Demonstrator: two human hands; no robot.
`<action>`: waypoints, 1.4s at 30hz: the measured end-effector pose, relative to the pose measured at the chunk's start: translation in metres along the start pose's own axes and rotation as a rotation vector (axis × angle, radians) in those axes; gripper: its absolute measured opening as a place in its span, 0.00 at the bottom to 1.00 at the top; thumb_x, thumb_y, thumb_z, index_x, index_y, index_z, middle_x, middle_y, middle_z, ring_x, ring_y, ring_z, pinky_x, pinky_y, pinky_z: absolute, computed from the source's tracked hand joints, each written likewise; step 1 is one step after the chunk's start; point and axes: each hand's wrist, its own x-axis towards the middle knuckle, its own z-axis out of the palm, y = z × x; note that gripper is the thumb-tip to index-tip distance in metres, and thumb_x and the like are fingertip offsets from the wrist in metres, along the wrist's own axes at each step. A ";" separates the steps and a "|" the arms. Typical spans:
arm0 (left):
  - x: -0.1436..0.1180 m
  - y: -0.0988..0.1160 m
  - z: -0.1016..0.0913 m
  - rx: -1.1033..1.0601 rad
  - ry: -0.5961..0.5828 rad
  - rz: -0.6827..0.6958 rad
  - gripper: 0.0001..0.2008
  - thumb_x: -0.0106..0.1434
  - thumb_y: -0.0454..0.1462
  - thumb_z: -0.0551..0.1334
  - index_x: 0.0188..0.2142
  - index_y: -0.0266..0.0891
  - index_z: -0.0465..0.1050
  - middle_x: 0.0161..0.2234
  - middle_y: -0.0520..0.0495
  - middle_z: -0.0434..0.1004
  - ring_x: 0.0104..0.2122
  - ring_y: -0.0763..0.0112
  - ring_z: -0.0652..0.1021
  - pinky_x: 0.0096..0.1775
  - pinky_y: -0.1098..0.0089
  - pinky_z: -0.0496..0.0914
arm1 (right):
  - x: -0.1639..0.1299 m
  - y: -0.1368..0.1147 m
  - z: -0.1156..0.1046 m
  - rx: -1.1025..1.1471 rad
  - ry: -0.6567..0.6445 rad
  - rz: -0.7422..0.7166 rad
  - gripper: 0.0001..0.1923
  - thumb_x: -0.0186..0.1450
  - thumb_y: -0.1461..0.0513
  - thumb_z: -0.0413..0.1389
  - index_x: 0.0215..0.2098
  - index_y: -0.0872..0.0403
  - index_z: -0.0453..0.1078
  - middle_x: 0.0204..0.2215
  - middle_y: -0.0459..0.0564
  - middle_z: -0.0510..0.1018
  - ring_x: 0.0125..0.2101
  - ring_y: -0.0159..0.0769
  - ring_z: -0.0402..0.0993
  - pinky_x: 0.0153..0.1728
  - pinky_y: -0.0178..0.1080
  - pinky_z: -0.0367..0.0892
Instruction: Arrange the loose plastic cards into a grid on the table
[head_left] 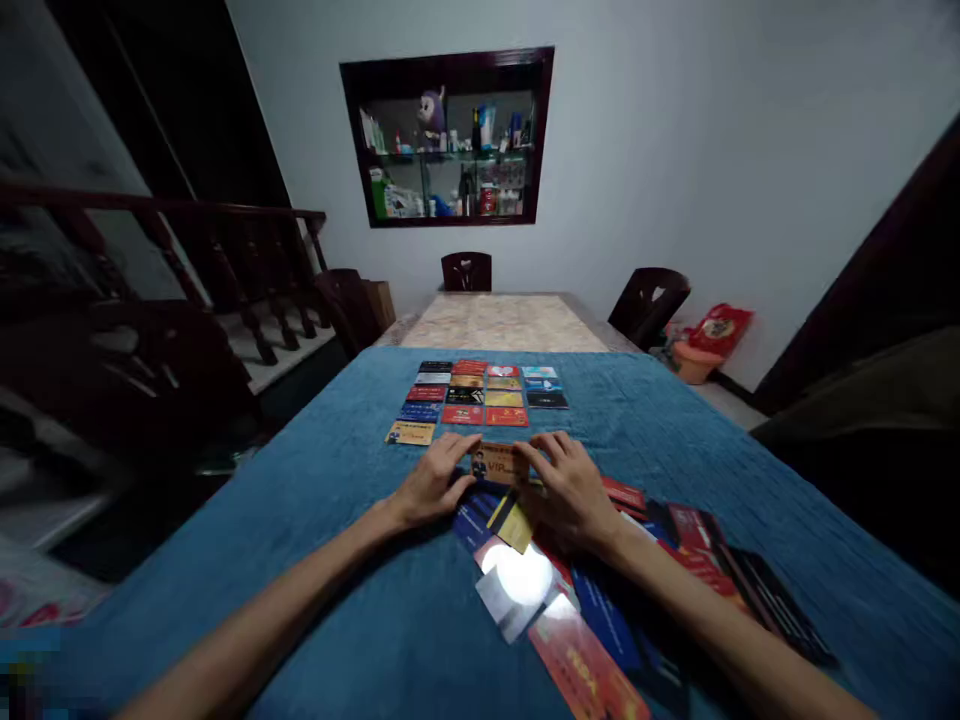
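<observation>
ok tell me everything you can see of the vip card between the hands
The VIP card is a thin tan rectangle, seemingly plastic, with dark "VIP" lettering and a small printed figure at its left. The left hand and right hand hold its ends, lettering upright, beside the loose cards.

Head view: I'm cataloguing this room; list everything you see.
VIP card: one, golden, between the hands
Laid-out cards: over a dozen, multicoloured, beyond the hands
Loose cards: many, multicoloured, near the right forearm
Cloth: one, blue, under the cards
Table: one, pale, under the cloth
Chairs: three or more, dark, around table
Railing: one, dark, left
Cabinet: one, dark, far wall
Shelf items: many, multicoloured, in cabinet
Box: one, brown, near left chair
Bag: one, red, at the tub
Tub: one, orange, right floor
Left hand: one, bare, VIP card's left
Right hand: one, bare, VIP card's right
</observation>
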 end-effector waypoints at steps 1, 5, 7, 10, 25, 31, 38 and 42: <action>-0.001 -0.001 -0.002 0.003 -0.004 -0.001 0.32 0.62 0.28 0.62 0.64 0.41 0.56 0.52 0.40 0.70 0.52 0.58 0.72 0.55 0.55 0.70 | 0.002 -0.001 0.001 0.006 -0.018 0.000 0.16 0.62 0.63 0.60 0.49 0.54 0.71 0.41 0.56 0.75 0.41 0.44 0.65 0.36 0.42 0.59; -0.003 -0.009 -0.011 0.030 -0.019 -0.015 0.32 0.62 0.29 0.61 0.65 0.41 0.57 0.53 0.39 0.70 0.53 0.57 0.72 0.55 0.53 0.70 | 0.013 -0.005 0.005 0.047 -0.086 -0.003 0.17 0.61 0.62 0.62 0.48 0.54 0.71 0.42 0.56 0.75 0.42 0.45 0.65 0.37 0.42 0.60; -0.004 -0.014 -0.017 0.047 -0.023 -0.023 0.32 0.62 0.29 0.61 0.65 0.42 0.57 0.52 0.40 0.70 0.53 0.56 0.72 0.55 0.53 0.70 | 0.021 -0.007 0.009 0.075 -0.115 -0.002 0.19 0.60 0.60 0.63 0.49 0.54 0.70 0.42 0.56 0.74 0.42 0.46 0.65 0.37 0.42 0.61; -0.006 -0.024 -0.028 0.068 -0.025 -0.049 0.32 0.63 0.29 0.60 0.65 0.41 0.57 0.52 0.40 0.70 0.53 0.57 0.72 0.56 0.53 0.70 | 0.035 -0.009 0.018 0.124 -0.136 0.010 0.20 0.61 0.59 0.63 0.51 0.54 0.70 0.44 0.57 0.73 0.43 0.46 0.65 0.39 0.43 0.64; -0.024 -0.086 -0.063 0.083 0.016 -0.260 0.26 0.62 0.31 0.59 0.61 0.37 0.65 0.50 0.41 0.72 0.50 0.60 0.74 0.55 0.58 0.70 | 0.103 -0.044 0.076 0.360 -0.270 0.140 0.20 0.61 0.60 0.63 0.50 0.55 0.69 0.49 0.57 0.71 0.49 0.46 0.67 0.49 0.45 0.67; -0.031 -0.105 -0.064 0.075 -0.023 -0.320 0.27 0.61 0.30 0.59 0.61 0.38 0.65 0.49 0.42 0.71 0.50 0.60 0.74 0.56 0.57 0.70 | 0.112 -0.056 0.090 0.371 -0.344 0.176 0.16 0.62 0.59 0.62 0.48 0.55 0.70 0.48 0.56 0.72 0.48 0.45 0.67 0.48 0.43 0.66; -0.039 -0.117 -0.062 0.100 -0.089 -0.357 0.27 0.62 0.30 0.59 0.61 0.37 0.64 0.48 0.41 0.70 0.50 0.60 0.73 0.57 0.57 0.68 | 0.114 -0.063 0.106 0.393 -0.405 0.222 0.18 0.63 0.58 0.62 0.49 0.54 0.70 0.49 0.56 0.72 0.49 0.43 0.68 0.47 0.41 0.66; -0.041 -0.119 -0.061 0.118 -0.128 -0.377 0.26 0.62 0.31 0.59 0.61 0.37 0.64 0.47 0.41 0.69 0.49 0.59 0.72 0.56 0.56 0.68 | 0.114 -0.064 0.111 0.398 -0.409 0.236 0.16 0.63 0.58 0.61 0.48 0.54 0.70 0.48 0.55 0.72 0.47 0.42 0.69 0.45 0.40 0.65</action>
